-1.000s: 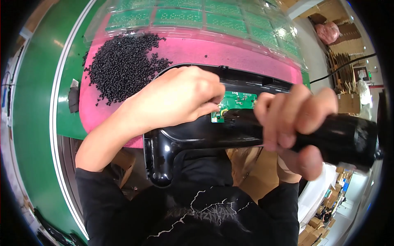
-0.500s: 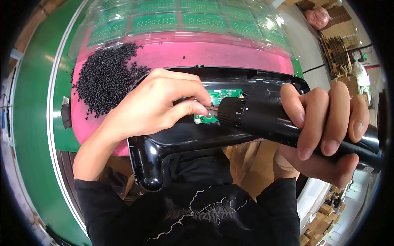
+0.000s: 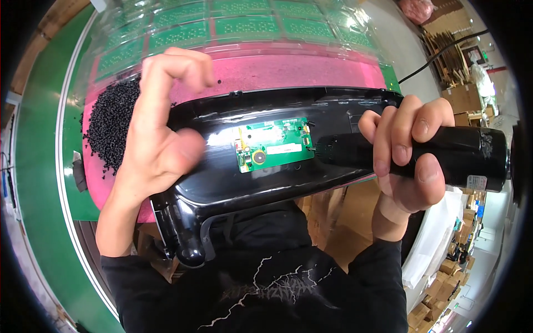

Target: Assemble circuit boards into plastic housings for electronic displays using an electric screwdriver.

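One black electric screwdriver (image 3: 474, 158) sits wrapped in the right hand's (image 3: 408, 147) fingers, its bit left of them, at the near end of a green circuit board (image 3: 283, 137). That board lies in a black plastic housing (image 3: 250, 195), between both hands' fingers; the left hand's (image 3: 156, 133) thumb and curled fingers stand wide apart.

The person wears a black cloth T-shirt (image 3: 266, 319) with black sleeves (image 3: 133, 291) that end near the elbows. Thin, jagged, off-white lines (image 3: 242, 304) branch like lightning across its front, and amid them sits a dark grey, spiky print (image 3: 269, 292), too faint to make out fully. The left hand (image 3: 151, 141) and right hand (image 3: 408, 147) are bare, as are both forearms (image 3: 118, 225).
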`<state>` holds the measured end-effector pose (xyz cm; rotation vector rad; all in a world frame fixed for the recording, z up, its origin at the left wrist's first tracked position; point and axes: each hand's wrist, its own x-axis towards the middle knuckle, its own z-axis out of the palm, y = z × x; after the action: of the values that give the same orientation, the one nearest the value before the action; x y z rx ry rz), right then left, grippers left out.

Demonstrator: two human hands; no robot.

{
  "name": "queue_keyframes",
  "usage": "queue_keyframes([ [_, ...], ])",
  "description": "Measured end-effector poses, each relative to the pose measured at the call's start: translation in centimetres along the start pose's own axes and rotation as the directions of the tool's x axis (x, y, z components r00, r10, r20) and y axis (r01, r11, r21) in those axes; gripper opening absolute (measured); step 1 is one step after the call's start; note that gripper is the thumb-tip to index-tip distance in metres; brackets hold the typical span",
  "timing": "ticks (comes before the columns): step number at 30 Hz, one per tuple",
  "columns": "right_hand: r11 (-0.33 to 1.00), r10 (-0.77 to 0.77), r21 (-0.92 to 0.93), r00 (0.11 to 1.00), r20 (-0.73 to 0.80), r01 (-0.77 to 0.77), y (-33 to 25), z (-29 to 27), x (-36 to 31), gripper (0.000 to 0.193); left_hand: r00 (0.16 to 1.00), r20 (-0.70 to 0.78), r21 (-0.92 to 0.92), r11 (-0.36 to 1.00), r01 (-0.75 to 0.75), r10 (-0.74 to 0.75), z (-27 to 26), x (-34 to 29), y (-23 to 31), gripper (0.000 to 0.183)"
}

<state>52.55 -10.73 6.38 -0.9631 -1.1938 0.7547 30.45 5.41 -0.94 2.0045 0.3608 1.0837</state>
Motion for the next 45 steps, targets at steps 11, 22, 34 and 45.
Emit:
queue_keyframes([
  [11, 0.994, 0.093, 0.055, 0.996, -0.017, -0.092, 1.4, 1.0, 0.7, 0.036, 0.988, -0.139, 0.240, 0.970, -0.039, 0.074, -1.7, 1.0, -0.4, 0.032],
  [22, 0.829, 0.479, 0.418, 0.857, -0.188, -0.371, 0.8, -3.6, 3.9, 0.024, 0.937, 0.314, 0.513, 0.858, -0.034, -0.150, -0.9, -0.2, -0.2, 0.029],
  [34, 0.978, 0.201, 0.024, 0.924, -0.325, -0.205, -4.7, -6.2, -1.1, 0.042, 0.890, 0.417, 0.574, 0.812, -0.103, -0.182, -0.8, -0.2, 2.7, 0.018],
  [45, 0.456, -0.453, -0.803, 0.677, -0.581, -0.384, -11.2, -26.2, -18.5, 0.039, 0.654, -0.746, 0.559, 0.651, 0.513, 0.124, -16.2, -18.7, 7.4, 0.028],
])
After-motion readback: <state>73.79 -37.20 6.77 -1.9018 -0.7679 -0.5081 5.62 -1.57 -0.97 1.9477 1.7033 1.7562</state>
